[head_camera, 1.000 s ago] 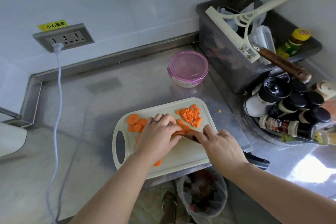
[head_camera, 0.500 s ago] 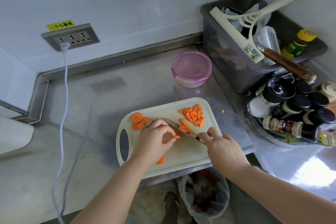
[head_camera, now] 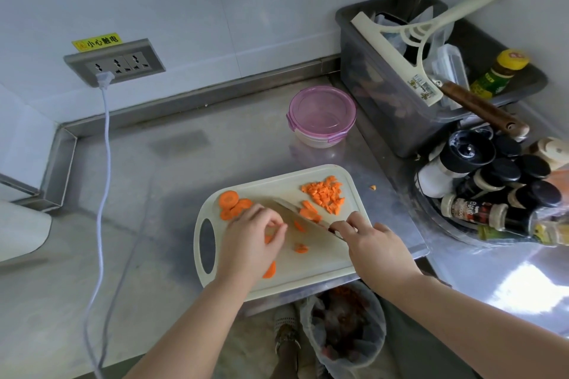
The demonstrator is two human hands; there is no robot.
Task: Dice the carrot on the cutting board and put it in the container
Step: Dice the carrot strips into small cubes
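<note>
A cream cutting board (head_camera: pixel 311 271) lies on the steel counter. Diced carrot (head_camera: pixel 326 192) is piled at its far right corner. Round carrot slices (head_camera: pixel 231 204) lie at its far left, and loose slices (head_camera: pixel 301 248) sit mid-board. My right hand (head_camera: pixel 374 244) grips a knife (head_camera: pixel 292 209) whose blade lies across the board with carrot pieces beside it. My left hand (head_camera: pixel 251 240) hovers over the board with curled fingers pinching a small carrot piece. A round container (head_camera: pixel 321 117) with a pink lid stands behind the board, closed.
A grey bin (head_camera: pixel 400 120) holding a squeegee and bottles sits at the back right. Spice jars (head_camera: pixel 498 181) crowd a round rack to the right. One carrot bit (head_camera: pixel 373 187) lies on the counter. A white cable (head_camera: pixel 103 163) runs from the wall socket. A bagged waste bin (head_camera: pixel 345 326) stands below the counter edge.
My left hand has lifted off the carrot and drawn back left, uncovering the blade and loose slices. The knife has swung away from it. The camera view shifted slightly.
</note>
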